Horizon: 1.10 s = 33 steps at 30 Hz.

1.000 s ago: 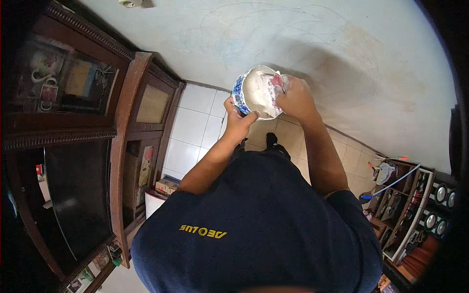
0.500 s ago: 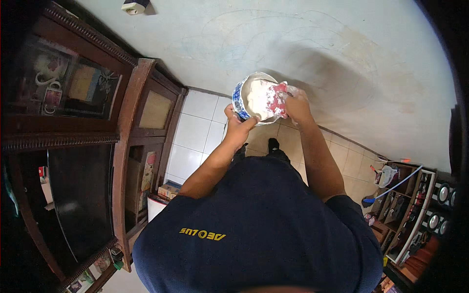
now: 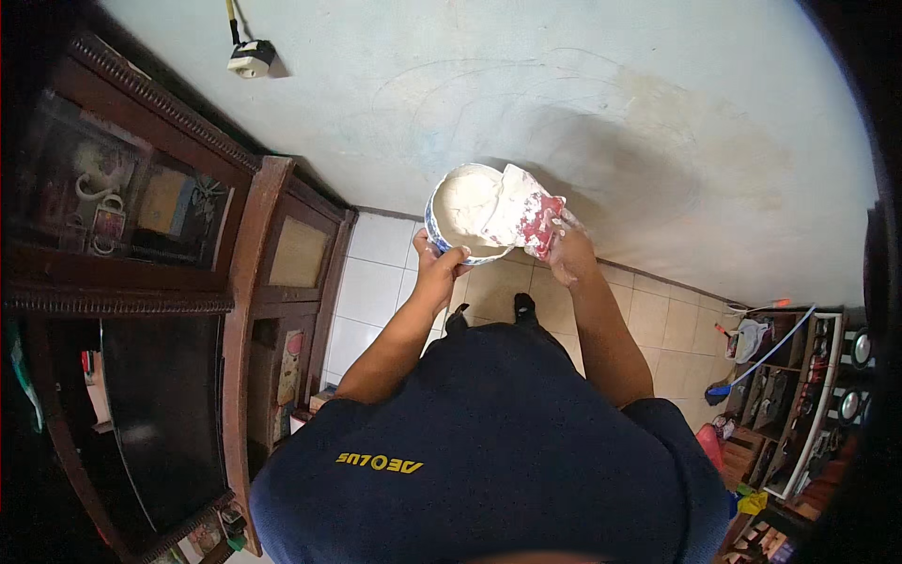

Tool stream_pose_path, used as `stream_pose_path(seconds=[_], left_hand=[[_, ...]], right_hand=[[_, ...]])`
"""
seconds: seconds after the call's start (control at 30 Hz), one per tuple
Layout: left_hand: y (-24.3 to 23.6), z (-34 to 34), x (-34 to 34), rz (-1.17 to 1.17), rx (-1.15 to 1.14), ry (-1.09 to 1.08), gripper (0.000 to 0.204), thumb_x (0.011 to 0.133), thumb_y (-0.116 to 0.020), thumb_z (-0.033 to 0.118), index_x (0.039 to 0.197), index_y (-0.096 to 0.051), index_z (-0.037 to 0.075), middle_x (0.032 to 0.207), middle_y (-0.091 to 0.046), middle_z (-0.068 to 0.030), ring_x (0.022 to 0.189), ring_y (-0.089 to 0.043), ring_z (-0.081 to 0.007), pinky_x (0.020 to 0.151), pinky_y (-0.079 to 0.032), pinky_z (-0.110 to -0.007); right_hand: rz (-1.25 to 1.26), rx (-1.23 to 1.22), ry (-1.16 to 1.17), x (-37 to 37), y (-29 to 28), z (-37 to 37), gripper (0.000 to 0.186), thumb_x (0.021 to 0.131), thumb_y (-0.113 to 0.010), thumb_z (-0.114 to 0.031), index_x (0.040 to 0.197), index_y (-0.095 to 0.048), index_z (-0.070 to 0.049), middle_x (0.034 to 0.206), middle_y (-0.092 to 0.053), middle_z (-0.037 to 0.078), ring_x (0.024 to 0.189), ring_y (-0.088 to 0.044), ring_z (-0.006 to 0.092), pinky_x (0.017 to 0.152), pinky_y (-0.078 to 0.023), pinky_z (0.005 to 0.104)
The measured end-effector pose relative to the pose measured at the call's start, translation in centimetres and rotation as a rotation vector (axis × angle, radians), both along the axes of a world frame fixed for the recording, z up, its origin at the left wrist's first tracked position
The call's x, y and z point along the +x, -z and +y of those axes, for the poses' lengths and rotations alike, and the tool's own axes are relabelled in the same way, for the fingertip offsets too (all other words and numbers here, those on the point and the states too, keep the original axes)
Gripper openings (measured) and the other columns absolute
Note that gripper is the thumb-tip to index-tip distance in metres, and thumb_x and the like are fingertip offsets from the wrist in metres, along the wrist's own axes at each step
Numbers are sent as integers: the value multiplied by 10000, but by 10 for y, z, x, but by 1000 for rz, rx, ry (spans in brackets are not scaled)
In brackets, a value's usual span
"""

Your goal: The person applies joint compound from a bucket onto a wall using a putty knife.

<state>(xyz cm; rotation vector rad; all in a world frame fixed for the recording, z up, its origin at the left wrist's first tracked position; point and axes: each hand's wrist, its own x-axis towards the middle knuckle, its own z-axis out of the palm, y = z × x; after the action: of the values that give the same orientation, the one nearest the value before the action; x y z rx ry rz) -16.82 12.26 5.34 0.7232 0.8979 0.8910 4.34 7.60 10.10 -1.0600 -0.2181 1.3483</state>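
At twelve o'clock, the left hand (image 3: 439, 274) clasps a round blue-and-white bowl (image 3: 433, 231) of creamy paste (image 3: 467, 195); at its three o'clock, the right hand (image 3: 570, 252) grips a laden flat red scraper (image 3: 532, 220); a tilt, I reckon, could spill some.

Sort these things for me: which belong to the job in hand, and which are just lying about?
In use:
Blue-and-white bowl, in the left hand
White paste
Paste-smeared red tool, in the right hand

Just about:
Dark wooden cabinet
Corded socket block
Pale-blue stick
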Motion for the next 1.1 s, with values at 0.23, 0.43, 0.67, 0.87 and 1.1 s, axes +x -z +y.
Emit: stream_pose_path(seconds=[0.23,0.43,0.67,0.87,1.1], left_hand=[[-10,10,0,-68,22,40,539,734,-497,104,1185,-205,141,1199,-432,-162,1040,-545,-297,795,-515,-460],[-14,15,-4,-52,36,59,587,697,-516,149,1204,-222,114,1212,-429,-159,1059,-532,-314,807,-513,-473],[-14,10,-7,-95,57,0,628,683,-543,180,1231,-245,105,1217,-441,-143,1059,-536,-304,806,-510,-487],[-5,13,-12,-148,85,5,583,681,-527,161,1193,-252,123,1189,-438,-143,991,-555,-284,766,-512,-463],[-8,16,-17,-92,75,-3,636,667,-526,168,1230,-234,119,1185,-457,-131,991,-555,-279,744,-515,-442]], right_hand=[[70,128,-106,-1,-2,-11,301,933,-487,-171,1213,-446,-66,1107,-585,86,950,-614,210,714,-552,413],[294,430,-197,4,18,-9,300,931,-486,-212,1212,-480,-108,1122,-601,64,964,-619,211,727,-559,399],[386,561,-173,-8,8,-7,313,927,-479,-206,1207,-472,-66,1168,-574,74,1060,-569,209,870,-496,375],[391,616,-198,-13,-4,-6,397,941,-433,-299,1257,-427,-59,1223,-541,102,1090,-551,238,869,-486,387],[372,606,-80,-19,5,-3,328,944,-441,-243,1220,-447,-65,1191,-557,108,1053,-562,238,820,-509,392]])
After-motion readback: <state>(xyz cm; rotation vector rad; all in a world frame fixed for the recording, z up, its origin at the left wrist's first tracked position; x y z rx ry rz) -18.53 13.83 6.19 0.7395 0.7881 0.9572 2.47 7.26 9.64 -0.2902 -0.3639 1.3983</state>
